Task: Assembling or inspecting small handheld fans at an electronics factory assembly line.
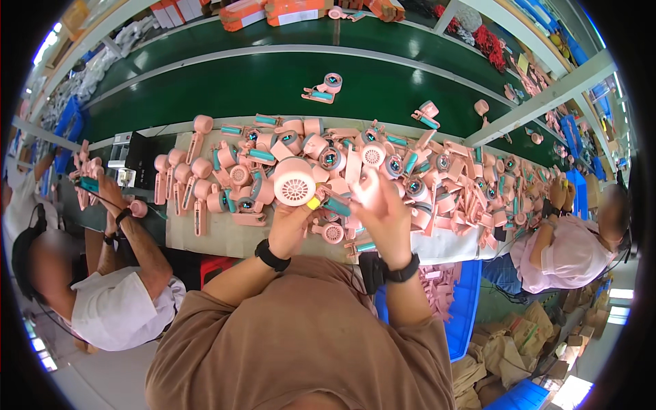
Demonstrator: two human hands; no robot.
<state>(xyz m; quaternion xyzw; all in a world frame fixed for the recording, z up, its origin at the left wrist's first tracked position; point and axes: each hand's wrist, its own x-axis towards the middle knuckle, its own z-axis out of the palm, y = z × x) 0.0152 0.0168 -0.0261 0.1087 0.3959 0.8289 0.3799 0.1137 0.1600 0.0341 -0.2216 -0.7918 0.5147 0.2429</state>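
Overall, the scene is an assembly bench seen from above, listed from largest item to smallest.

Conveyor: a green belt runs across the far side of the bench, carrying a few loose pink fan parts.

Work surface: a pale mat covers the bench in front of the person; it is covered with a dense pile of pink handheld-fan parts, many with teal inserts.

Co-workers: one person in a white shirt sits at the left, hands raised on pink parts; another in a pink shirt sits at the right.

Blue bin: a blue crate below the bench edge, right of the person, holds more pink pieces.

Fan head: a round pink fan head with a white grille is held up above the mat, just in front of the pile, grille facing the camera.

Left hand: closed around the lower part of the fan assembly, fingers curled and pressed together on it; a black band sits on the wrist.

Right hand: raised just beside the left hand, fingers bunched around a pink part; the picture is blurred here, so the exact grip cannot be told.

Teal piece: a small teal component with a yellow tip lies between the two hands, touching the left.
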